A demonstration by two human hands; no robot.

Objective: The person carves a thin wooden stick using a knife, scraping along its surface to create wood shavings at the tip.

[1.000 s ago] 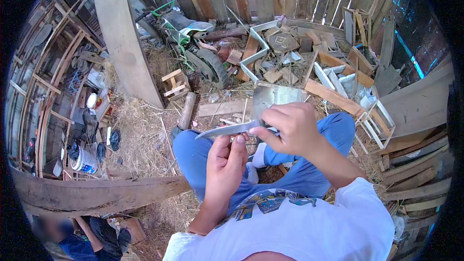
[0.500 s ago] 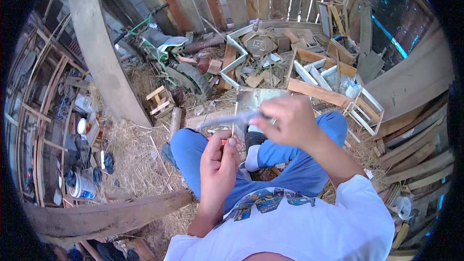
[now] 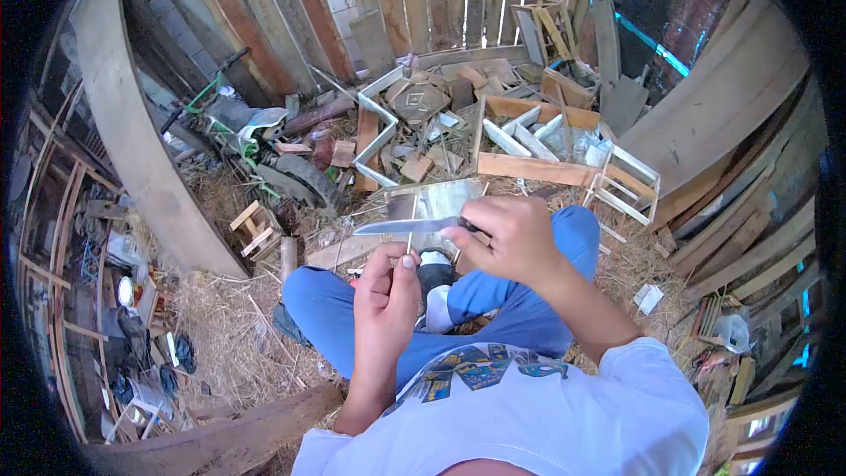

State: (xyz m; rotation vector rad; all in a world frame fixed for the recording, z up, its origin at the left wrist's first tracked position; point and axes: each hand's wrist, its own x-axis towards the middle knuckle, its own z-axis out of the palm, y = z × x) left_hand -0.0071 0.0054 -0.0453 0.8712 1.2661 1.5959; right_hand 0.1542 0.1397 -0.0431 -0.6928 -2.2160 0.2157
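In my right hand [image 3: 511,238] is a knife [image 3: 401,227], held by its dark handle with the blade pointing left. The blade crosses a thin wooden stick [image 3: 411,231], and the two look to be touching. My left hand [image 3: 385,291] pinches the lower part of that stick between thumb and fingers, so it stands nearly upright above my lap. Behind the stick's upper end lies a pale, flat board [image 3: 449,198] on the ground. Both hands are closed and sit over my crossed legs.
Straw [image 3: 225,322] covers the ground around me. Wood scraps and a zigzag white frame [image 3: 377,123] lie ahead. A small wooden crate [image 3: 256,227] stands front left, a white-barred frame [image 3: 626,189] front right. A long plank [image 3: 145,141] leans at left.
The knife, blurred by motion before, now shows sharply across the stick. My right hand is slightly lower. The view has shifted, so the surroundings sit further left.
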